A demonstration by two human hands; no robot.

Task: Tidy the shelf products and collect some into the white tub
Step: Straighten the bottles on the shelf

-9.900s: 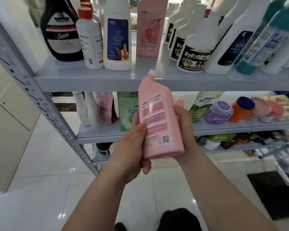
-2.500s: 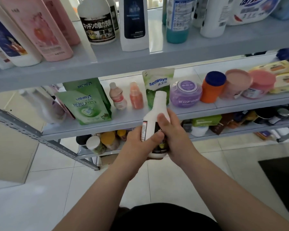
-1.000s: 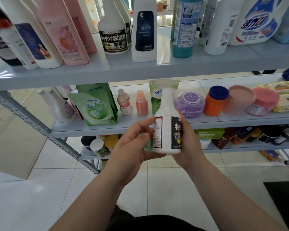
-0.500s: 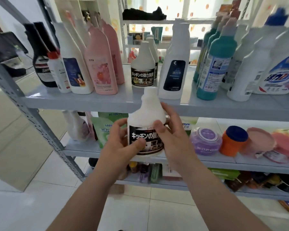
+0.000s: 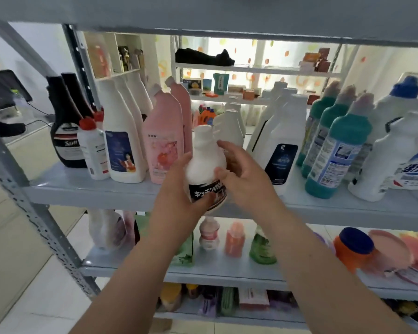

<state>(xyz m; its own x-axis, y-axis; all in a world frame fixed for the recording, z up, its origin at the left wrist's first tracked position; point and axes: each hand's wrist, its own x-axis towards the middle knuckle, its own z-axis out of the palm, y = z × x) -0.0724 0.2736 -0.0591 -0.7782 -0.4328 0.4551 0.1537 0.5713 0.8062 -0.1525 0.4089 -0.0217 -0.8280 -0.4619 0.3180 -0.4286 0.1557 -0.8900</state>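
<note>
Obs: white bottle (image 5: 204,162), black label, upright just off the front edge of the upper shelf (image 5: 94,189), beside pink bottle (image 5: 163,150). L hand (image 5: 179,196) fingers (image 5: 182,162) wrapped round label band. R hand (image 5: 246,182) thumb on front, fingers round shoulder; grip looks lighter, but blur, not sure. Rigid smooth plastic, prob. slippery. Opaque, so fill unknown; assume heavy, hold at body, not neck. White tub not in view.
</note>
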